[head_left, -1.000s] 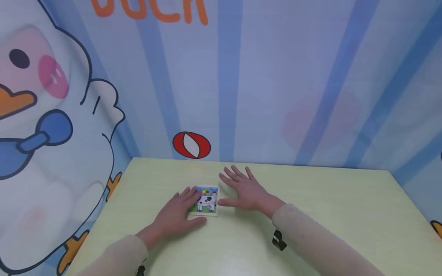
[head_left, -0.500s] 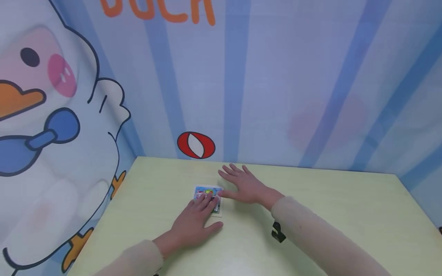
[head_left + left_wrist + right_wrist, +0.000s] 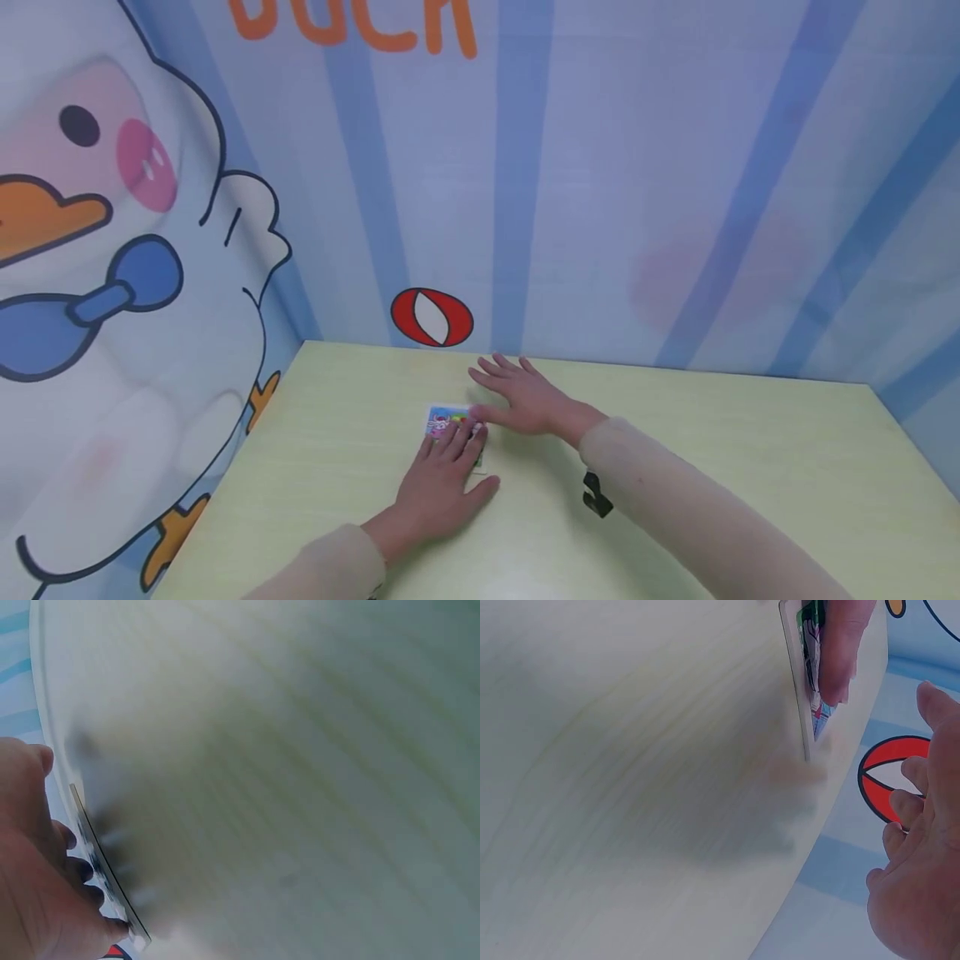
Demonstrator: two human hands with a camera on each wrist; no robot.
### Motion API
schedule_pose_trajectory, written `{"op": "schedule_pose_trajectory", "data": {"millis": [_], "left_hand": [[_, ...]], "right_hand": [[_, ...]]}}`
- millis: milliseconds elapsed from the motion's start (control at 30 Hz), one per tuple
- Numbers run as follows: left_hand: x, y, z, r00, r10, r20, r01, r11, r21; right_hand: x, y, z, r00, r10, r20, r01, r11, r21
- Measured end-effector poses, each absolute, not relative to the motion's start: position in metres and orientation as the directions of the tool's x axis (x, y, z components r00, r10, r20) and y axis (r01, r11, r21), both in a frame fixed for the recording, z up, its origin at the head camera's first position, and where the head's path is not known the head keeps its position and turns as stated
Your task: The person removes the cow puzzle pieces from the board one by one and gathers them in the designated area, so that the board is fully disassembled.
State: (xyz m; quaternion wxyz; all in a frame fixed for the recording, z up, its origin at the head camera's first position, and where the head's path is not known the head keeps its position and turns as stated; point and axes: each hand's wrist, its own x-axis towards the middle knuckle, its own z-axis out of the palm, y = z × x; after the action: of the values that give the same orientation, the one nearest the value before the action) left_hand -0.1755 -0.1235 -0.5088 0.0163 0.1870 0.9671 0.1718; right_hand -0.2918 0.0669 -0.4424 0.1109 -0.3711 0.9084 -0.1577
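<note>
A small square picture board (image 3: 437, 420), printed in blue, green and pink, lies flat on the table (image 3: 720, 442). My left hand (image 3: 438, 497) rests over it with straight, spread fingers, hiding most of the picture. Seen from the left wrist, the board (image 3: 111, 874) shows its thin pale edge beside the fingertips. My right hand (image 3: 528, 402) is spread flat just past the board's far right corner, the thumb overlapping that corner in the head view. I cannot tell whether the thumb touches it. In the right wrist view the board (image 3: 801, 682) appears edge-on, below the other hand's fingers.
A blue striped backdrop (image 3: 600, 208) rises behind the table's far edge, with a printed red and white ball (image 3: 432, 317). On the left the backdrop carries a large white duck (image 3: 180, 367). A small black clip (image 3: 597, 495) hangs under the right sleeve.
My left hand has slid right across the board, covering the cow picture that showed before. My right hand has shifted slightly left and away, and the view has turned a little left.
</note>
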Motion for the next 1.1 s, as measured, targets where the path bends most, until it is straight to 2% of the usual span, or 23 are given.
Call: {"op": "schedule_pose_trajectory", "data": {"millis": [233, 700, 1100], "left_hand": [[-0.175, -0.121, -0.510, -0.927, 0.373, 0.044, 0.368, 0.878, 0.306], [-0.171, -0.129, -0.508, -0.926, 0.376, 0.031, 0.370, 0.888, 0.273], [-0.175, -0.126, -0.523, -0.918, 0.390, 0.079, 0.394, 0.868, 0.302]], "right_hand": [[-0.295, 0.058, -0.443, -0.702, -0.706, -0.096, -0.629, 0.677, -0.383], [-0.298, 0.026, -0.448, -0.666, -0.737, -0.115, -0.665, 0.657, -0.355], [-0.308, 0.019, -0.450, -0.648, -0.753, -0.114, -0.653, 0.626, -0.426]]}}
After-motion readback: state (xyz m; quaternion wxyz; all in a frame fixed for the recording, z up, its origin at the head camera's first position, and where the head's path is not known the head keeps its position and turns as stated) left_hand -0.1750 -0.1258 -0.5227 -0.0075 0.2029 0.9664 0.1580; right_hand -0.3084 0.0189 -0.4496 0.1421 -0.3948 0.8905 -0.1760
